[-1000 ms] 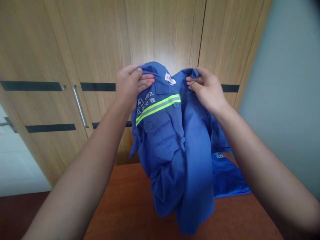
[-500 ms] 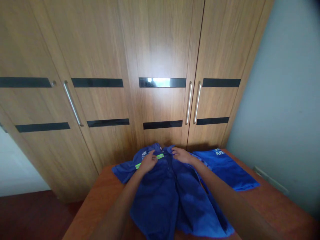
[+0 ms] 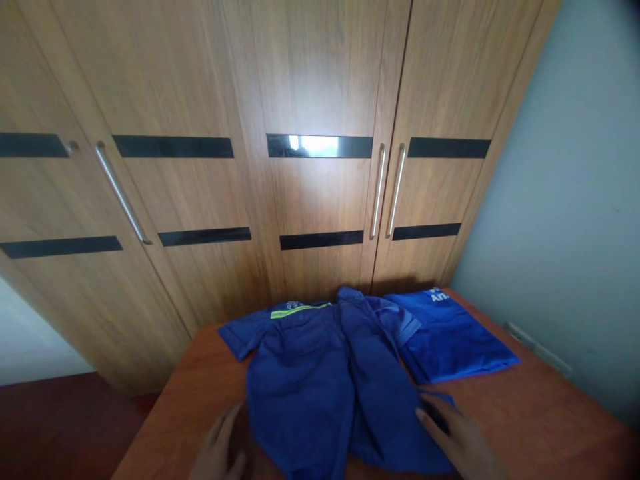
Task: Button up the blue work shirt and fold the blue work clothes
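Note:
A dark blue short-sleeved work shirt (image 3: pixel 305 373) with a yellow-green stripe lies spread on the brown table, its collar toward the wardrobe and its lower part toward me. Just beside the shirt's lower left edge, over bare tabletop, is my left hand (image 3: pixel 220 447), slightly blurred, fingers apart and holding nothing visible. My right hand (image 3: pixel 457 433) reaches the lower right edge of the shirt. Its thumb and fingers are apart there, with the fingertips at the cloth; whether they press on it I cannot tell.
A brighter blue folded garment (image 3: pixel 450 340) with white lettering lies at the back right, partly under the shirt's right sleeve. Behind the table (image 3: pixel 540 413) stands a wooden wardrobe (image 3: pixel 320 200) with metal handles. A grey wall (image 3: pixel 565 200) rises on the right.
Both hands have left the collar area and come down toward me, to either side of the shirt's lower part. The shirt's upper part lies flatter, its right sleeve now spread out.

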`<state>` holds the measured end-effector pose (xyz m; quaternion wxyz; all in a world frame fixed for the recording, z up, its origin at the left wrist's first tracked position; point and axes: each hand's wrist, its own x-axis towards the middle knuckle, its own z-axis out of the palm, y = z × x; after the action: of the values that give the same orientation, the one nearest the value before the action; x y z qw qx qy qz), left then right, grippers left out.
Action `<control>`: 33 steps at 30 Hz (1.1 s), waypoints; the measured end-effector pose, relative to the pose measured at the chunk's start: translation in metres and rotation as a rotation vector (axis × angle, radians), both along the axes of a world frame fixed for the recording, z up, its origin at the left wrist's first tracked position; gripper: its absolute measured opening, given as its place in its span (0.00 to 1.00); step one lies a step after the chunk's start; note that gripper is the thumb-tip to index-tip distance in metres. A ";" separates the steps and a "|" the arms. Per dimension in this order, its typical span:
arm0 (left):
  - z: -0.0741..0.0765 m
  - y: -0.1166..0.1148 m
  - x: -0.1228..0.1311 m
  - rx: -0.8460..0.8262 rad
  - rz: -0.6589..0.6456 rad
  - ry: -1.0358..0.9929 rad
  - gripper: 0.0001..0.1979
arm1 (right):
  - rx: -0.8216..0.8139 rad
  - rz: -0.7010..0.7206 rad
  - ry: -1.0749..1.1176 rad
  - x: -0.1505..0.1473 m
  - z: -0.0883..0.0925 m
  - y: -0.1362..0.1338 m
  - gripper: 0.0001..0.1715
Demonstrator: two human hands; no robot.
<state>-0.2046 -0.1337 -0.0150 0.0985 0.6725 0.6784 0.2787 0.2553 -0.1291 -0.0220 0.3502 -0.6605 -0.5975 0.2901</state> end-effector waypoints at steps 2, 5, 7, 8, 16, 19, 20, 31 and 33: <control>-0.002 0.002 0.011 0.009 -0.083 -0.012 0.30 | -0.038 0.113 -0.034 -0.015 0.000 -0.011 0.28; -0.003 0.011 0.041 0.055 -0.204 -0.115 0.33 | -0.088 0.308 -0.058 -0.041 0.010 -0.016 0.35; -0.003 0.018 0.061 0.059 -0.222 -0.222 0.30 | -0.116 0.355 -0.050 -0.055 0.017 -0.016 0.33; -0.003 0.021 0.069 0.051 -0.219 -0.275 0.28 | -0.118 0.358 -0.034 -0.059 0.020 -0.015 0.31; 0.044 0.014 0.045 0.074 -0.012 -0.550 0.24 | 0.036 0.104 0.342 0.010 0.068 -0.012 0.28; 0.085 0.001 0.021 0.046 0.067 -0.629 0.25 | 0.000 -0.093 0.460 0.047 0.112 -0.010 0.35; 0.098 -0.001 0.015 0.015 0.061 -0.660 0.27 | 0.003 -0.123 0.508 0.053 0.127 -0.008 0.37; 0.076 0.071 0.021 0.029 0.033 -0.074 0.24 | 0.066 0.283 0.698 -0.058 0.136 0.083 0.34; 0.059 0.061 0.020 0.071 0.091 0.070 0.25 | 0.076 0.268 0.713 -0.067 0.099 0.085 0.33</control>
<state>-0.1848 -0.0725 0.0440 0.0379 0.6532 0.7011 0.2834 0.1887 -0.0446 0.0765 0.5191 -0.4208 -0.5295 0.5226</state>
